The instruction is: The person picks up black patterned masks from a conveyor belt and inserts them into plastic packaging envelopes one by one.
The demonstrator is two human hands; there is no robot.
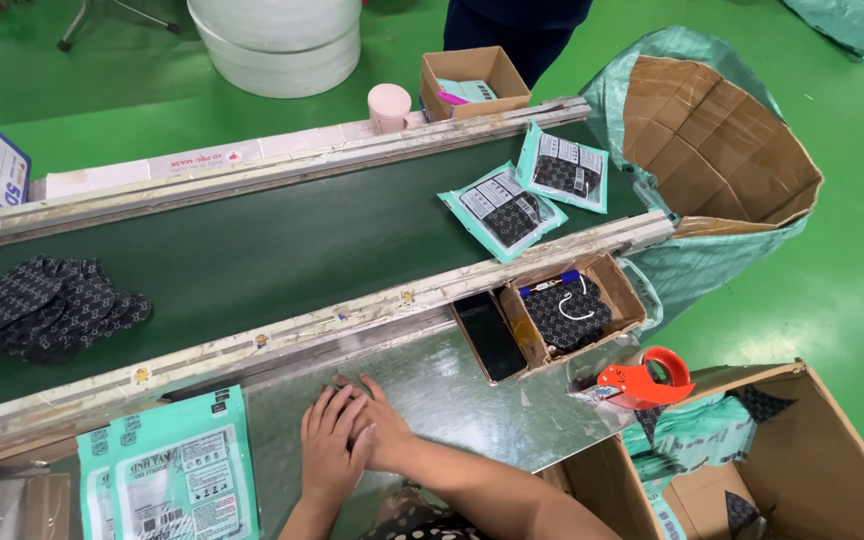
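both hands, left hand (330, 450) and right hand (377, 428), lie flat and empty, overlapping on the shiny metal worktable (472, 400). the stack of teal plastic mask pouches (177, 480) lies at nine o'clock. this looks like a pause in packing; reaching leftward seems fitting.

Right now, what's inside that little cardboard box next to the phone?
The small cardboard box holds a stack of dark patterned masks with a white ear loop showing. Whatever lies under them is covered.

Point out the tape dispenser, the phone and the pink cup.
tape dispenser (645, 380), head view, on its orange body
phone (489, 335), head view, middle of its dark screen
pink cup (389, 107), head view, on its side
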